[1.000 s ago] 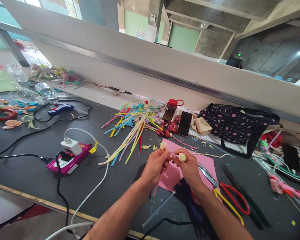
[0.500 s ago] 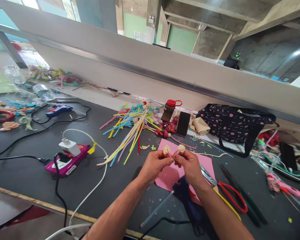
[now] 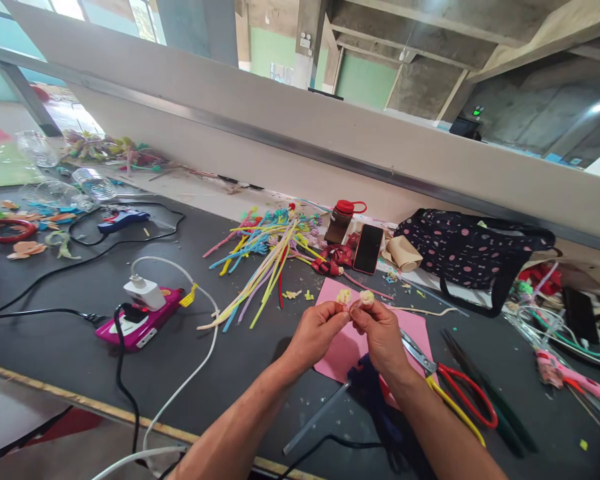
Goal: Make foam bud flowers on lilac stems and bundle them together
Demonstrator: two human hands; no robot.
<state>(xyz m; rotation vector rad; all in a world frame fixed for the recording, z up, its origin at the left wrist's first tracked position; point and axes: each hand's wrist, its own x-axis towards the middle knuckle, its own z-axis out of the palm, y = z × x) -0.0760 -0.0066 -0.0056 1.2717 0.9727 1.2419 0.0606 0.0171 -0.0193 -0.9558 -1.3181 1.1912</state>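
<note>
No legible text or numbers.

Daylight washes out the windows at upper left; the ceiling is dimmer — one light glares there. Bottles glint, a soft shadow falls beside the left hand — edges look stretched.

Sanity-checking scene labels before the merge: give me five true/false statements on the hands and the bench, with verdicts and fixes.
1. The left hand and right hand hold pale-yellow-topped pieces at their fingertips. True.
2. The scissors lie to the left of the pink sheet. False: the scissors are at the right of the pink sheet, blades partly over it.
3. A white charger sits on the magenta power strip. True.
4. The red-capped bottle lies on its side. False: the red-capped bottle stands upright.
5. The dark patterned bag is right of that bottle. True.
</note>
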